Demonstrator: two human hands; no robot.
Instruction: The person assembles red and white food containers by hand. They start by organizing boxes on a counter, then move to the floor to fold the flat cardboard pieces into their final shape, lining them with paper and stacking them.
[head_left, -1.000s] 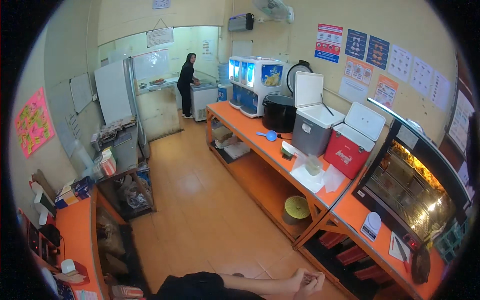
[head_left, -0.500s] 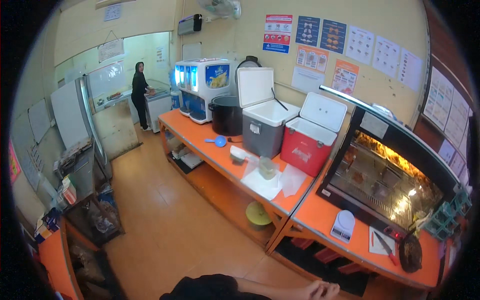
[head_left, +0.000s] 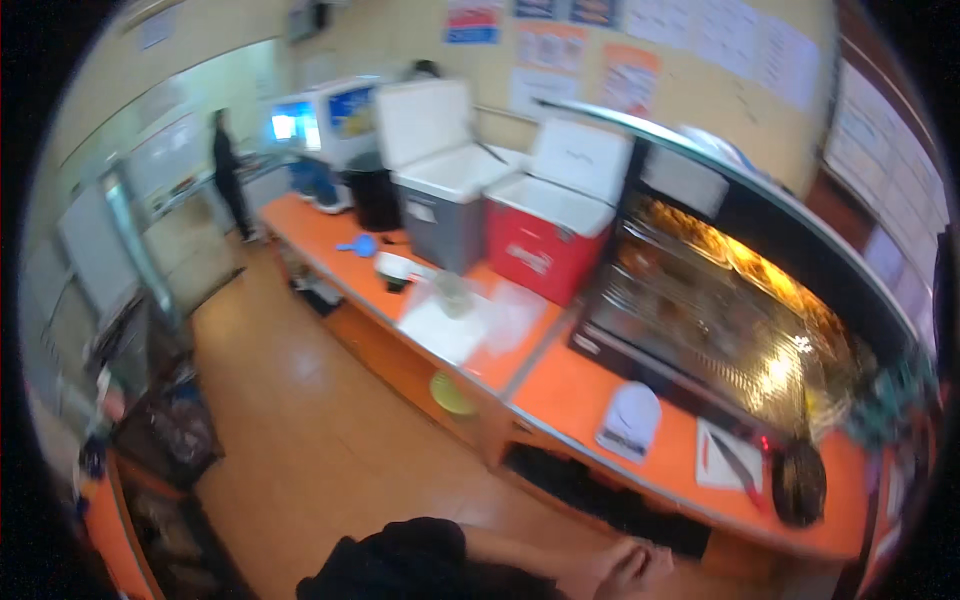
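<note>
My left forearm, bare below a black sleeve, stretches rightward along the bottom edge and ends at my left hand [head_left: 652, 562]. Against it, rising from the lower rim, is what looks like my right hand [head_left: 618, 574]. Their fingers are close together and smeared by motion, so I cannot make out anything held. Both are low in front of the orange counter [head_left: 560, 395], apart from its top. On that counter nearest them are a white kitchen scale [head_left: 631, 418] and a red-handled knife [head_left: 737, 466] on a white board [head_left: 712, 468]. A dark rounded object [head_left: 799, 485] lies beside them.
A lit glass food warmer [head_left: 720, 310] stands behind the scale. Further left are an open red cooler [head_left: 545, 240], an open grey cooler [head_left: 440, 220], a black pot [head_left: 374, 195] and a drink dispenser [head_left: 345, 125]. A person in black [head_left: 228, 170] stands in the far doorway.
My view has swung right and closer to the counter, so the coolers and warmer sit further left and look larger. My hands stay together low down. The picture is blurrier.
</note>
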